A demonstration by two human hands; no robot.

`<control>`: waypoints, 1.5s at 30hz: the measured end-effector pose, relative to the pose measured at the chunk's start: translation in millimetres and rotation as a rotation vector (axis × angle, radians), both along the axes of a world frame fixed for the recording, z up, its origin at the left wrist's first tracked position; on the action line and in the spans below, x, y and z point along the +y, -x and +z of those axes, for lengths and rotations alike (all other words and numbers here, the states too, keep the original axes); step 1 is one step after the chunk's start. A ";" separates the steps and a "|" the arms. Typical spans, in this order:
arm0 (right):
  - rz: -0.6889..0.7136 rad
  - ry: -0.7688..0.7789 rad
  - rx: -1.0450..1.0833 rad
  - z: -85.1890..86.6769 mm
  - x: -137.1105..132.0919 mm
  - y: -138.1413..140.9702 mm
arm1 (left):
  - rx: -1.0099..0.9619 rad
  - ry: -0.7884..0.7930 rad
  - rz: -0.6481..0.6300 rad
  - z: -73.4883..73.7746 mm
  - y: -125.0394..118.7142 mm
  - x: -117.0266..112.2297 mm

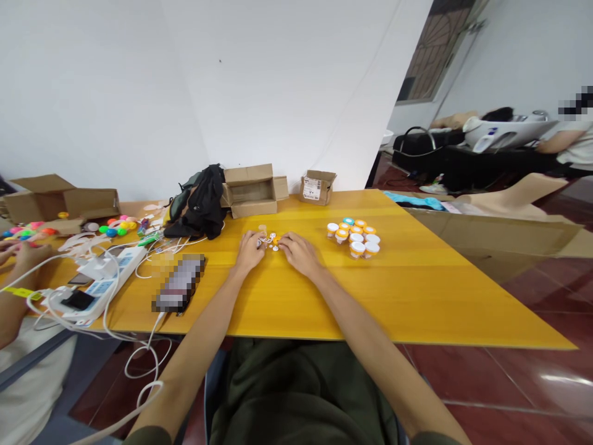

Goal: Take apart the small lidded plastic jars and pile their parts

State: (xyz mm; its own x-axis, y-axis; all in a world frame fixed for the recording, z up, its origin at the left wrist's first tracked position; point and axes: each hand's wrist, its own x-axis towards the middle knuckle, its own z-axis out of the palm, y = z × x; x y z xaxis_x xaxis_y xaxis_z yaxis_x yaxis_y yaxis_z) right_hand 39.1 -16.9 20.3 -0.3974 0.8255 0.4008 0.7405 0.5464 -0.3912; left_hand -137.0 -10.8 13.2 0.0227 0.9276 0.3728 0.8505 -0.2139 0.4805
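Observation:
On the yellow table, small white and orange pieces (272, 237) lie in a loose cluster between my hands. My left hand (251, 252) is at the left side of this cluster, its fingers curled together over something small and pale that I cannot make out. From the right, my right hand (299, 252) reaches in with thumb and fingers pinched at a small orange piece (277, 240). Further right stands a group of small clear tubs (356, 248) with white and orange lids, one of them with a blue lid (348, 221).
A phone (180, 284) and a white power strip (113, 281) with tangled cables lie left. Behind are a black bag (199, 207), an open carton (252, 193) and a small box (317, 186). Another person's hand (28, 256) is near colourful balls (121, 227) at far left.

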 end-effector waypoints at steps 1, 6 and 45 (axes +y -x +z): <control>-0.014 -0.005 0.010 -0.7 0.9 -0.4 | -0.007 -0.006 -0.006 -0.6 0.6 0.6; -0.109 -0.050 0.080 -4.7 8.2 -6.6 | -0.055 -0.045 -0.036 -4.2 3.8 2.7; -0.261 -0.264 0.123 -30.0 25.0 -16.5 | 0.422 -0.007 -0.165 1.1 -29.6 10.8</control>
State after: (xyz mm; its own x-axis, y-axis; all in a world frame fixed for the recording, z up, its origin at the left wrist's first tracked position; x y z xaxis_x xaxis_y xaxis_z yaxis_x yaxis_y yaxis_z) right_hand 55.6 8.1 -9.7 -0.1232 0.7545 0.6447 0.8246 0.4392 -0.3565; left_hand -107.4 0.0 14.3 0.3218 0.8962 0.3052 0.9257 -0.3655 0.0970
